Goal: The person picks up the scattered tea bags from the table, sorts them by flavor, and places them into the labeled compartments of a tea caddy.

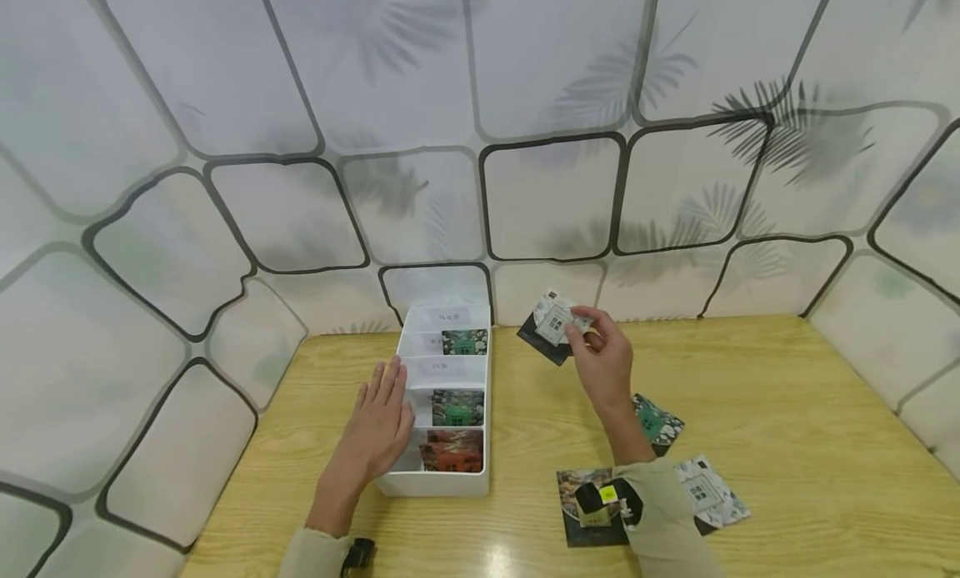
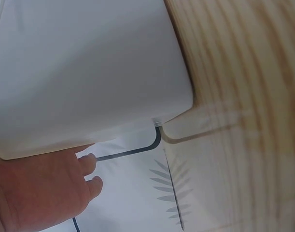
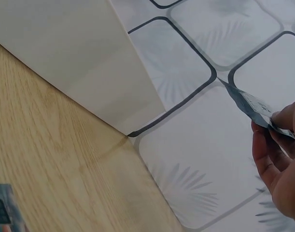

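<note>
In the head view, my right hand (image 1: 606, 361) pinches a small square packet (image 1: 549, 321), white above and black below, over the table behind and right of the white box (image 1: 442, 485). The right wrist view shows this packet (image 3: 248, 106) edge-on between thumb and fingers. My left hand (image 1: 375, 428) rests on the box's left edge with its fingers straight. From the left wrist, that hand (image 2: 46, 188) appears against the box's outer wall (image 2: 94, 77). Inside the box, labelled dividers separate a rear green packet (image 1: 465, 342), middle green packets (image 1: 457, 408) and front red packets (image 1: 453, 453).
On the wooden table (image 1: 525, 445), a green packet (image 1: 662, 424), a white packet (image 1: 708, 493) and a brown-and-gold packet (image 1: 581, 528) lie around the right forearm, which partly covers them. A patterned cloth wall (image 1: 555, 195) stands behind the table.
</note>
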